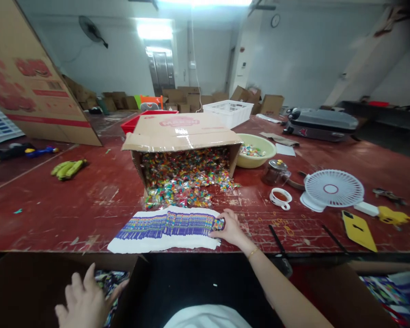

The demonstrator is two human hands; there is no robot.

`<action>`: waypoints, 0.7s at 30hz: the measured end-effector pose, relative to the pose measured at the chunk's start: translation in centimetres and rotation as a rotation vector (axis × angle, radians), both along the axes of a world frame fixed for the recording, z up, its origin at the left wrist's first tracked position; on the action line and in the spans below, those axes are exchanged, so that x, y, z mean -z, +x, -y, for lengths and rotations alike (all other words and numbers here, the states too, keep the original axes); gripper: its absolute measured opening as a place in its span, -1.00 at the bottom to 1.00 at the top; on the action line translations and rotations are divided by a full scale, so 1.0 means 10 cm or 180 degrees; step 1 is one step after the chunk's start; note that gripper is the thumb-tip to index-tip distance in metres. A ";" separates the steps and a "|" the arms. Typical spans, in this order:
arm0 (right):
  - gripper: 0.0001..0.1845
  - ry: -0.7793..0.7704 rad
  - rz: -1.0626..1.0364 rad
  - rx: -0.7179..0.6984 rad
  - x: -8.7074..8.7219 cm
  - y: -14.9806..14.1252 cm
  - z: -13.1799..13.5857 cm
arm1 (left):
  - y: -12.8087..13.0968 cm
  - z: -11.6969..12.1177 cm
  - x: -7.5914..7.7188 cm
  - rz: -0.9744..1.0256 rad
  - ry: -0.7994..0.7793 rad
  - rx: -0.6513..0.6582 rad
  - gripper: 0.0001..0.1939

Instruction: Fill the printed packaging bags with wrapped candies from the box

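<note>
A cardboard box (181, 132) lies tipped on its side on the red table, spilling several wrapped candies (184, 182) toward me. In front of it a fanned row of purple printed bags (164, 228) lies along the table's near edge. My right hand (229, 228) rests on the right end of that row, fingers pinching the last bag. My left hand (85, 300) hovers low at the left, fingers spread, over a carton (37, 287) with colourful packets inside.
A green bowl of candies (256, 150), a glass jar (276, 172), a cup of tea (280, 198), a white fan (331, 189) and a yellow phone (358, 230) sit at the right. Bananas (68, 168) lie at the left. A white basket (228, 111) stands behind.
</note>
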State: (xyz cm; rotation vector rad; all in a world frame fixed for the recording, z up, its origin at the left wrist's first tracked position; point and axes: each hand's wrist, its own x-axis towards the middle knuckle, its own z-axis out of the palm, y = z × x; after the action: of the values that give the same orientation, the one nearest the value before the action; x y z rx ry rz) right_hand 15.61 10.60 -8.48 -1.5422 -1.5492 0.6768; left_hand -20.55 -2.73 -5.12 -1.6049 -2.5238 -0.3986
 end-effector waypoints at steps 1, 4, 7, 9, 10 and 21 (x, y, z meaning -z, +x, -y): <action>-0.45 -0.0048 -0.0014 -0.0021 0.02 0.06 -0.09 | 0.06 -0.04 0.03 -0.0209 0.0088 0.0158 -0.25; -0.59 -0.0058 -0.0183 -0.0076 -0.02 0.16 -0.18 | 0.65 -0.21 -0.01 -0.0147 0.0597 0.1087 -0.28; -0.59 -0.0093 -0.0424 -0.0223 -0.19 0.24 -0.04 | 1.52 -0.40 -0.19 0.0435 0.0733 0.2276 -0.45; -0.61 -0.0175 -0.0687 -0.0278 -0.35 0.30 0.16 | 2.01 -0.49 -0.31 0.0808 0.0537 0.2815 -0.38; -0.63 -0.0242 -0.0909 -0.0268 -0.45 0.33 0.28 | 2.18 -0.52 -0.36 0.0992 0.0410 0.2835 -0.28; -0.85 -0.0781 -0.1127 -0.1332 -1.00 0.24 0.89 | 2.08 -0.36 -0.39 0.1444 -0.0349 0.3398 -0.38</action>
State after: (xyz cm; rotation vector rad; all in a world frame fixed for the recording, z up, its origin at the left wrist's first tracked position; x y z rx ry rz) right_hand 17.99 1.65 1.49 -1.1839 -1.5642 1.3424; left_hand 0.27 0.89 -1.27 -3.0863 -1.6536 -0.7795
